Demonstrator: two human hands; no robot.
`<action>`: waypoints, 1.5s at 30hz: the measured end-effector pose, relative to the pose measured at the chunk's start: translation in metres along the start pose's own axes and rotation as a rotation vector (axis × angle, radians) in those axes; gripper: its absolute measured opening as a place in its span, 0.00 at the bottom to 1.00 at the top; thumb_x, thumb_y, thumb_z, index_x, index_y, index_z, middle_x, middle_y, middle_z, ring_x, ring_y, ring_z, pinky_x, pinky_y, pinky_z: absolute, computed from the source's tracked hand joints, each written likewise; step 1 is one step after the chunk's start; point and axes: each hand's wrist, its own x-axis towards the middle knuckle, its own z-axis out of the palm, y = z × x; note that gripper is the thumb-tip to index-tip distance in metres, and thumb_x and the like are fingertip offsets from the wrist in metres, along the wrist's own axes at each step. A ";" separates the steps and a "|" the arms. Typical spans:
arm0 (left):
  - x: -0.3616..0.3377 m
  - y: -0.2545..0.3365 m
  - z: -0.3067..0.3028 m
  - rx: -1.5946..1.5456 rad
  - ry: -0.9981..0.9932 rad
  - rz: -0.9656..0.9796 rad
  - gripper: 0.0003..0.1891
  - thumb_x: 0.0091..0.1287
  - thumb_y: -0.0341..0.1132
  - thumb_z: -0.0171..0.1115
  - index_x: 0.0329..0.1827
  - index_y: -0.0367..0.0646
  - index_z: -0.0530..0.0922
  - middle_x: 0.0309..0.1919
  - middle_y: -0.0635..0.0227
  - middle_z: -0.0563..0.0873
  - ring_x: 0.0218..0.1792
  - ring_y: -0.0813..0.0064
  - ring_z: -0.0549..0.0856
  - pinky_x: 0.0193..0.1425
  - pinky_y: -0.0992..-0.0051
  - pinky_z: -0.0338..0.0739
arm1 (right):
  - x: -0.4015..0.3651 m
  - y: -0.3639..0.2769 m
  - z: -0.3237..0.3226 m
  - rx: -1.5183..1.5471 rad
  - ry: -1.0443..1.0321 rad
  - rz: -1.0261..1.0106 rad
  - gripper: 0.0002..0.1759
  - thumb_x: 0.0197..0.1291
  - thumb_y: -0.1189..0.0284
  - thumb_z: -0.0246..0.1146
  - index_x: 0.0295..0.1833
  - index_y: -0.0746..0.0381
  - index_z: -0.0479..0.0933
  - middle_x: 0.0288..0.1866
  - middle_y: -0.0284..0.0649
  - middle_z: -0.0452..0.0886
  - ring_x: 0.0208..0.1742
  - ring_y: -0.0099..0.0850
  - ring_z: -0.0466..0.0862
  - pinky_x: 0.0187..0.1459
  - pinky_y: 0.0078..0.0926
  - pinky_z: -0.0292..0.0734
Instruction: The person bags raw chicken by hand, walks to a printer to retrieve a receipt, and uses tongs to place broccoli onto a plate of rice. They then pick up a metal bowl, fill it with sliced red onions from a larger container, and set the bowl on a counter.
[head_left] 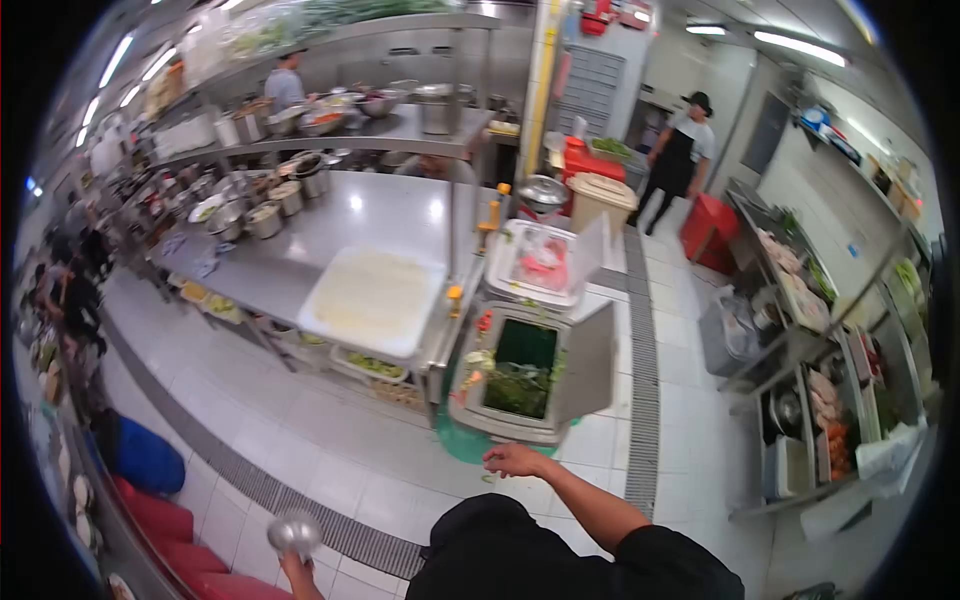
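Commercial kitchen with a white tiled floor (330,440) and a long steel table (300,250) running away on the left. Left hand (297,572) is clenched round the handle of a metal ladle (295,530), bowl upward, low in the view above the floor grate (250,482). Right hand (515,460) is stretched forward with fingers loosely bent and released, grasping nothing, just short of the near edge of the open bin (520,378). Bins counted: two. The near one is full of green scraps with its lid swung to the right; the second bin (540,262) stands directly behind it, touching the table end. One white cutting board (375,293) lies on the table's near corner, overhanging the edge. Grates counted: two, the second grate (640,340) lying right of the bins. Two other people stand at the back, one worker (285,82) behind the shelves and one aproned person (682,150) in the aisle. Floor between table, bins and right-hand rack (800,340) is open.
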 end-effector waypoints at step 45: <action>0.344 0.417 0.574 0.375 -0.684 -0.080 0.22 0.56 0.27 0.50 0.56 0.36 0.70 0.37 0.58 0.82 0.27 0.69 0.82 0.20 0.73 0.71 | 0.399 -0.747 -0.443 -0.735 0.863 0.037 0.25 0.46 0.65 0.68 0.53 0.61 0.82 0.45 0.49 0.85 0.49 0.34 0.85 0.44 0.33 0.82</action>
